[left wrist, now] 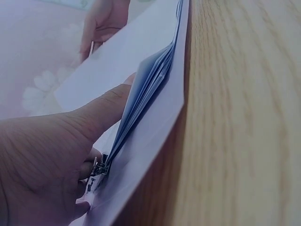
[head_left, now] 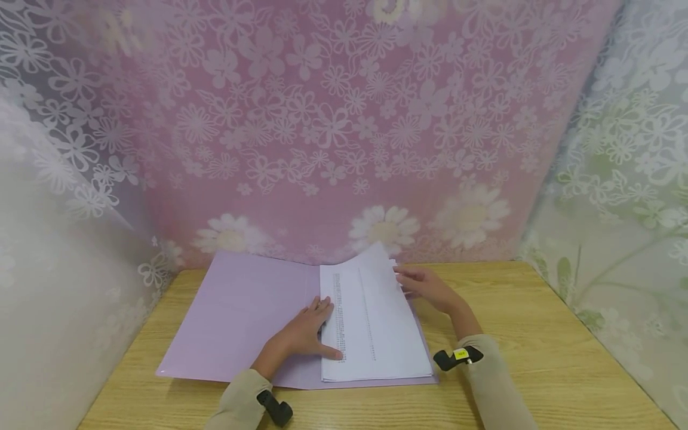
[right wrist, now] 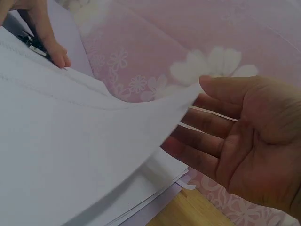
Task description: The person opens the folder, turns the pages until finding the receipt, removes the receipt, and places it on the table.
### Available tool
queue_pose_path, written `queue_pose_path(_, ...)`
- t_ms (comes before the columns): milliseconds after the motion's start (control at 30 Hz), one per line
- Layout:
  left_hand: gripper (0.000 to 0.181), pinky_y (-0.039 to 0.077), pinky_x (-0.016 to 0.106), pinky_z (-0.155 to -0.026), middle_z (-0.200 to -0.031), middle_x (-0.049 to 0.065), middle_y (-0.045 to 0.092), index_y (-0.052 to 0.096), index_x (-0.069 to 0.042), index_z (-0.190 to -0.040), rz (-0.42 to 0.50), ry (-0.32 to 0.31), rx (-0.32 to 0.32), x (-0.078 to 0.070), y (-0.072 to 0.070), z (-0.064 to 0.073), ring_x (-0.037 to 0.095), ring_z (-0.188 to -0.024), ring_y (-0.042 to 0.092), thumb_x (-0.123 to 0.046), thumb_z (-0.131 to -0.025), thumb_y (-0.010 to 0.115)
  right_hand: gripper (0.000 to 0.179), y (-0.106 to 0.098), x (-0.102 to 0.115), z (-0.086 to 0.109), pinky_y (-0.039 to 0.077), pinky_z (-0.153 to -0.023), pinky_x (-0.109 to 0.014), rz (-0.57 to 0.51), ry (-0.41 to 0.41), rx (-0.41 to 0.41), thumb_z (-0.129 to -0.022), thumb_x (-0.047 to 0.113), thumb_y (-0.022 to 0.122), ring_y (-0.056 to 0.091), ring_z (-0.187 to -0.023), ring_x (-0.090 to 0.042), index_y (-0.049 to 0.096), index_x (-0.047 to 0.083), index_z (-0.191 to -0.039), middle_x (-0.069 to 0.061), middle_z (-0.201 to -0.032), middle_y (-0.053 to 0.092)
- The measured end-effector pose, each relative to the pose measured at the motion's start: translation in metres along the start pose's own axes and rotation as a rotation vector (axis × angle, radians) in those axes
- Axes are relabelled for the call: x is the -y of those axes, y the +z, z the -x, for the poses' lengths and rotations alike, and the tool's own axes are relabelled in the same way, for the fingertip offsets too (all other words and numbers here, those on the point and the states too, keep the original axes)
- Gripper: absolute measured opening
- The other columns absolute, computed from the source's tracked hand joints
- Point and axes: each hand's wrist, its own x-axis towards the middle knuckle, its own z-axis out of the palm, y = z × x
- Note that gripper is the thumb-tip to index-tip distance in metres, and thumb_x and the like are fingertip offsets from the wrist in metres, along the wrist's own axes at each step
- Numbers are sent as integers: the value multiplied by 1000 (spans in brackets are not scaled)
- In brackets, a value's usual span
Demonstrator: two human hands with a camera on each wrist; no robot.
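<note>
A lilac folder (head_left: pixel 242 310) lies spread on the table, with a stack of white printed paper (head_left: pixel 387 334) on its right side. My left hand (head_left: pixel 303 331) rests spread along the stack's left edge, thumb on the top sheet and fingers by a metal clip (left wrist: pixel 101 165) at the fold. At the upper right corner, my right hand (right wrist: pixel 256 136) pinches a lifted sheet (right wrist: pixel 122 136) between its thumb and the fingers behind. That sheet curves up from the pages below. A small white tab (right wrist: pixel 187 186) sticks out at the stack's edge.
The wooden table (head_left: pixel 537 346) extends on both sides of the folder and in front of it. Flower-patterned cloth (head_left: pixel 322 119) hangs close behind the table and along its left and right sides. Black wrist cameras are strapped on both sleeves.
</note>
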Motion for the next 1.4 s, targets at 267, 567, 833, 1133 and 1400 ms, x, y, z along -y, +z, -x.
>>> queue_pose_path(267, 122, 19, 58, -127, -170, 17, 19, 27, 0, -160, -3, 1, 0, 1, 0, 0, 40, -159, 10, -62, -73, 85, 58, -6, 2, 5, 58, -98, -42, -60, 43, 179, -105, 27, 57, 66, -120, -32, 39, 11, -158, -26, -156, 43)
queue_pose_path(567, 120, 20, 59, -126, -170, 17, 20, 28, 0, -160, 4, 3, -9, 0, 0, 0, 40, -159, 10, -60, -73, 85, 94, 10, 10, 4, 42, -116, -54, -34, -81, 411, -90, 8, 75, 33, -149, -50, 19, 22, -165, -23, -167, 22)
queue_pose_path(833, 121, 19, 58, -127, -170, 16, 19, 28, -1, -160, 5, 13, -1, 4, 2, -2, 39, -159, 10, -65, -73, 83, 111, 35, 12, -5, 29, -121, -63, 71, -198, 485, -84, 18, 85, 16, -157, -41, 10, 35, -165, -3, -174, 4)
queue_pose_path(1133, 119, 22, 60, -126, -169, 16, 22, 30, -1, -159, -1, 21, -9, 4, 1, -2, 40, -159, 12, -62, -73, 84, 108, 56, 27, -6, 30, -119, -67, 294, -212, 377, -83, 34, 85, 11, -159, -36, 16, 28, -165, -6, -174, 8)
queue_pose_path(1400, 100, 28, 61, -123, -166, 17, 30, 38, -2, -156, 93, -8, -74, 6, -6, -1, 41, -156, 21, -54, -83, 80, 101, 62, 35, -1, 23, -120, -70, 376, -183, 330, -84, 34, 85, 10, -158, -40, 25, 24, -164, -12, -172, 8)
